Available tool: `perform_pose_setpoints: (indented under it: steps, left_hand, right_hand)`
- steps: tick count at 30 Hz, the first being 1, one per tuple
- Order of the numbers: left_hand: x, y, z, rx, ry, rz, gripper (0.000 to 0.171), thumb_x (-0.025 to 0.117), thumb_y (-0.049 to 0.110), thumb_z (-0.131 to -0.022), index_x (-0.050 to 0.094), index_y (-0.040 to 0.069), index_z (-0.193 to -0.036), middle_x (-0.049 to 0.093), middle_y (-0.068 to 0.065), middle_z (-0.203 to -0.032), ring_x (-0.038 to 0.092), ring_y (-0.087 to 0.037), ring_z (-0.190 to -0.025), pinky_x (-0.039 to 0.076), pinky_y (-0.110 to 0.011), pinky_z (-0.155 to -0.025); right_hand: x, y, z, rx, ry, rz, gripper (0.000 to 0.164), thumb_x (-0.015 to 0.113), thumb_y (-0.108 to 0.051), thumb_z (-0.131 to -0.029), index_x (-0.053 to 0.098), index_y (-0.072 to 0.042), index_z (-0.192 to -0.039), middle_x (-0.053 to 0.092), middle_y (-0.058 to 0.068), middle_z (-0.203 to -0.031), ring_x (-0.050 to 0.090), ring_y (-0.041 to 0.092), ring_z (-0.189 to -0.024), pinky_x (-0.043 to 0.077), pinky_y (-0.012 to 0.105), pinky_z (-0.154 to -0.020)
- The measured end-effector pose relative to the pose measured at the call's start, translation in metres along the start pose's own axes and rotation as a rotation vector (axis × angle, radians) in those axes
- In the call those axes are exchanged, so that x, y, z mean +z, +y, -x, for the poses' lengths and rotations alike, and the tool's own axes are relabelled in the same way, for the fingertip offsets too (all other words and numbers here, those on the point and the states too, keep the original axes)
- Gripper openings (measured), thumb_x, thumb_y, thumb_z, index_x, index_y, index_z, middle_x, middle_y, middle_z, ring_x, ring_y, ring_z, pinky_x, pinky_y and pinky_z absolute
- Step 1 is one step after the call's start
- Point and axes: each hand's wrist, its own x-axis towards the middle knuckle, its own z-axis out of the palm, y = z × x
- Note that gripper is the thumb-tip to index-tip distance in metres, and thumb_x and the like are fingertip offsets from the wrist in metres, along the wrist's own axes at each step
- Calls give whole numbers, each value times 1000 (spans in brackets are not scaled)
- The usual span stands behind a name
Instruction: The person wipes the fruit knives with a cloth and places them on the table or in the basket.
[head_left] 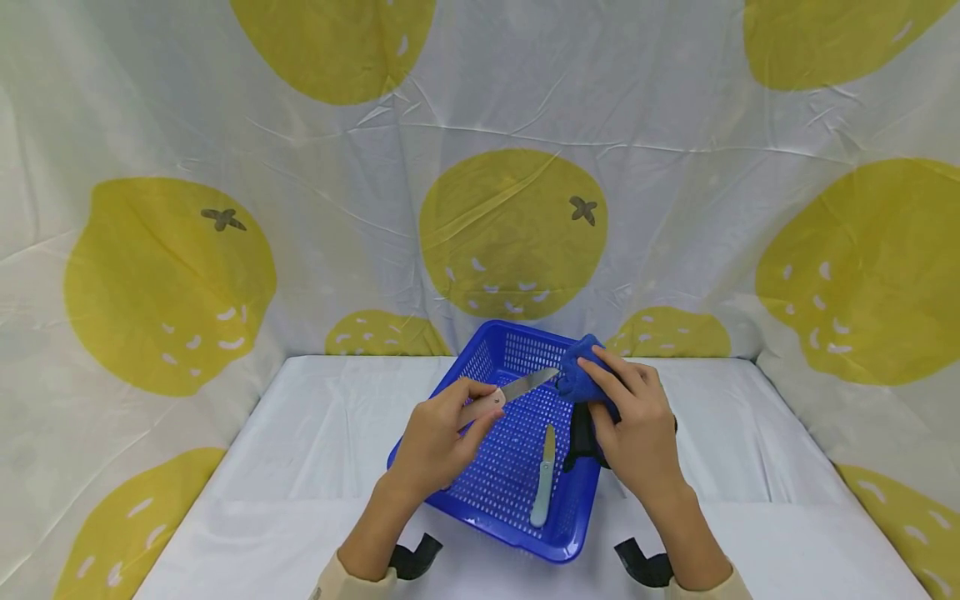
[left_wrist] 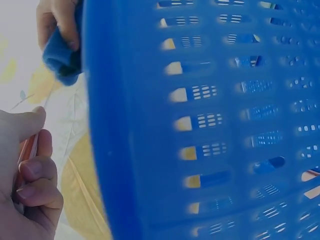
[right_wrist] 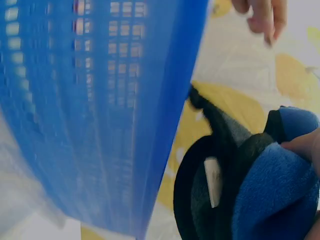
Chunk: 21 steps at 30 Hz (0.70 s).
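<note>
My left hand (head_left: 442, 437) grips the pale pinkish handle of a folding knife (head_left: 528, 383), its blade pointing right over the basket. In the left wrist view the fingers (left_wrist: 37, 175) curl round that handle. Bunched in my right hand (head_left: 637, 417) is a blue cloth (head_left: 581, 375) with a dark edging, close to the blade's tip. A dark part of the cloth hangs down by the basket's right rim, and a white tag (right_wrist: 213, 182) shows on it in the right wrist view. Below the hands stands a blue plastic basket (head_left: 480, 521).
A second knife (head_left: 543, 483) with a pale blue-green handle lies inside the basket at the right. White cloth covers the table (head_left: 330, 433). Behind it hangs a white curtain (head_left: 675, 208) printed with yellow lemons. Black wrist straps (head_left: 416, 557) show at both forearms.
</note>
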Motion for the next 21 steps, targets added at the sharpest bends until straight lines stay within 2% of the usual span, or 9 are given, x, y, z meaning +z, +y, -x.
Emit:
perform_pose_setpoints:
  steps: [3,6,10,17,21]
  left_hand:
    - [-1,-1,0,-25,8,2,26,76,19,-95,66,9,-117,76,-5,-110,76,-15,-99,61,-24,-83]
    - [-2,-2,0,-43,10,-3,26,76,19,-95,66,10,-117,75,-4,-110,75,-14,-99,61,-25,-83]
    - [-1,-2,1,-54,-5,-6,25,75,20,-96,67,11,-117,75,-2,-112,75,-13,-102,61,-25,-85]
    - [4,-2,2,-23,-8,-2,25,74,21,-96,66,12,-118,76,-2,-111,74,-12,-100,61,-25,-84]
    - [5,-3,2,6,-1,-3,26,76,12,-94,67,11,-118,76,-2,-110,75,-13,-99,62,-26,-81]
  right_hand:
    - [-5,7,-1,35,28,-1,48,74,4,-87,72,-15,-131,63,7,-144,56,34,-116,53,43,-96]
    - [-7,9,-1,51,41,-19,48,75,3,-88,71,-15,-132,62,6,-145,55,32,-117,49,28,-102]
    - [-3,1,1,9,33,-69,51,76,3,-86,70,-16,-134,61,7,-146,55,32,-119,38,12,-109]
    - [14,-32,7,-147,-31,-145,55,78,2,-83,70,-18,-133,63,7,-143,58,27,-116,42,16,-109]
    - [22,-45,12,-202,-65,-173,57,79,0,-81,70,-18,-134,64,7,-142,59,26,-115,46,19,-106]
